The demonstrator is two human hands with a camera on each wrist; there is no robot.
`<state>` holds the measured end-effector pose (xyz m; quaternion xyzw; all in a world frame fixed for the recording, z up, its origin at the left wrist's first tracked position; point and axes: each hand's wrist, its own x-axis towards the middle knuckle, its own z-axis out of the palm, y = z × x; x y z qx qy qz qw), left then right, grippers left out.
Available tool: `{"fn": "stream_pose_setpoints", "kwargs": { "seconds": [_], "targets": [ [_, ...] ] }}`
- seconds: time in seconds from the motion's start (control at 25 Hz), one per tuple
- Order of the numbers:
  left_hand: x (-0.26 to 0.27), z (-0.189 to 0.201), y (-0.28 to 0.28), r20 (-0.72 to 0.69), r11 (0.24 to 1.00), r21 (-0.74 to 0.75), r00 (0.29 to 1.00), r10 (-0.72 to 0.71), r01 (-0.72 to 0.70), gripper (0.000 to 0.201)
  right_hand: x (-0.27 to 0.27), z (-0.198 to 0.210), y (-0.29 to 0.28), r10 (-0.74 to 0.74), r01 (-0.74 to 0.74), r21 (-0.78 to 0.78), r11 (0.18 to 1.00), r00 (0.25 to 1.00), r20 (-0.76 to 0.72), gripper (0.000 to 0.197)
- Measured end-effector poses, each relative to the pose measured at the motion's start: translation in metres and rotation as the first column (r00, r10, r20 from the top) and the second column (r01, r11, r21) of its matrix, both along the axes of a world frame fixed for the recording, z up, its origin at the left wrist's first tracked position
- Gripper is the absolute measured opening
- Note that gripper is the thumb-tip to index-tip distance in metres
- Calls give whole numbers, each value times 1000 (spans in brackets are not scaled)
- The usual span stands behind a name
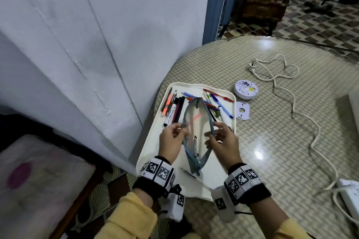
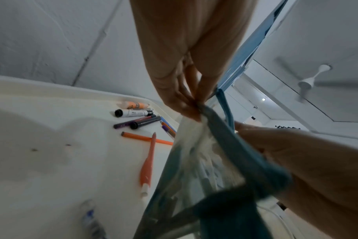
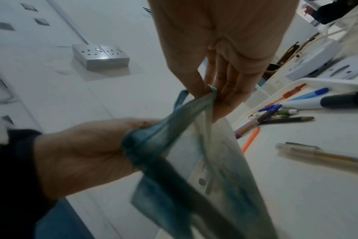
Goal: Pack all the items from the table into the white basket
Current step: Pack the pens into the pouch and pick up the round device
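So I had the clear plastic pencil pouch with the blue fabric edging (image 1: 196,132) held up over the shallow white plastic tray (image 1: 153,153), which I took to be the "white basket" from the task. My left hand (image 1: 171,141) pinched one side of the pouch's mouth, my right hand (image 1: 225,142) pinched the other, fingers (image 3: 196,84) clamped on the blue trim, mouth pulled wide apart. At least one pen sat inside near the bottom. The loose pens and markers (image 1: 174,106) lay scattered in the far end of the tray, with an orange pen (image 2: 147,169) just beside the pouch.

What worried me: both hands were busy holding it open, so I had nothing free to pick up a pen. Letting go of one side would probably let the floppy mouth sag shut. Tipping it could spill what was inside. Also, the white round device (image 1: 246,89), its flat mounting disc (image 1: 242,110) and the white cord (image 1: 291,91) sat on the bench outside the tray, easy to forget.
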<state>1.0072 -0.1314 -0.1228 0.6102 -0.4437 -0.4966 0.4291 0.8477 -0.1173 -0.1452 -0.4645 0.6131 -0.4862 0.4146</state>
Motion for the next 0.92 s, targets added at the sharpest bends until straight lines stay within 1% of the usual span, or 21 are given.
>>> {"fn": "stream_pose_setpoints", "kwargs": {
  "seconds": [0.08, 0.12, 0.16, 0.2, 0.28, 0.32, 0.36, 0.4, 0.44, 0.48, 0.52, 0.56, 0.6, 0.64, 0.68, 0.72, 0.76, 0.8, 0.84, 0.92],
  "targets": [
    [20, -5, 3, 100, 987, -64, 983, 154, -148, 11, -11, -4, 1, -51, 49, -27, 998, 996, -71, 36],
    [30, -6, 6, 133, 979, -94, 972, 192, -181, 8, -16, -7, 2, -54, 50, -38, 998, 993, -109, 36],
    [38, -6, 10, 167, 975, -123, 965, 204, -185, 6, -18, -8, 3, -39, 34, -42, 999, 991, -129, 34],
    [44, -5, 14, 193, 973, -152, 960, 202, -174, 6, -17, -8, 4, -10, 6, -35, 999, 994, -108, 30],
    [50, -5, 24, 250, 971, -193, 950, 188, -141, 5, -7, -9, 12, 54, -54, 24, 998, 999, -1, 16],
    [51, -5, 29, 280, 970, -205, 941, 189, -134, 5, 1, -12, 18, 66, -67, 66, 996, 998, 18, 15],
    [52, -6, 33, 305, 969, -214, 933, 190, -127, 4, 6, -19, 25, 93, -91, 100, 991, 995, -19, 16],
    [54, -8, 37, 333, 968, -220, 924, 190, -120, 4, 10, -28, 32, 174, -154, 140, 978, 974, -146, 14],
    [56, -9, 39, 358, 968, -225, 915, 187, -110, 4, 12, -39, 40, 306, -248, 211, 946, 899, -314, 15],
    [58, -10, 40, 374, 969, -226, 909, 184, -103, 4, 14, -48, 48, 461, -348, 313, 884, 761, -457, 21],
    [60, -11, 40, 376, 969, -227, 909, 182, -100, 4, 16, -57, 54, 573, -412, 400, 819, 630, -525, 26],
    [63, -12, 39, 369, 970, -222, 912, 180, -101, 3, 16, -63, 57, 622, -444, 436, 783, 566, -541, 28],
    [65, -12, 39, 359, 971, -213, 916, 177, -105, 4, 16, -64, 58, 624, -459, 422, 782, 575, -530, 27],
    [67, -12, 37, 356, 972, -205, 917, 180, -111, 4, 16, -62, 57, 595, -468, 368, 804, 623, -508, 25],
    [68, -11, 37, 360, 973, -201, 915, 183, -115, 5, 15, -59, 54, 528, -443, 287, 849, 700, -481, 22],
    [69, -11, 36, 366, 972, -201, 912, 186, -117, 7, 12, -58, 48, 425, -372, 207, 905, 771, -474, 23],
    [69, -11, 35, 366, 973, -198, 911, 188, -121, 7, 7, -58, 40, 311, -272, 150, 950, 812, -495, 24],
    [68, -11, 35, 360, 973, -193, 914, 189, -126, 7, 2, -58, 30, 220, -175, 134, 975, 816, -534, 27],
    [67, -10, 35, 353, 975, -183, 917, 185, -126, 7, -4, -61, 20, 183, -104, 166, 981, 790, -585, 28],
    [63, -9, 34, 335, 981, -165, 930, 150, -99, 5, -15, -68, 2, 238, -28, 311, 950, 710, -663, 28]
  ]
}}
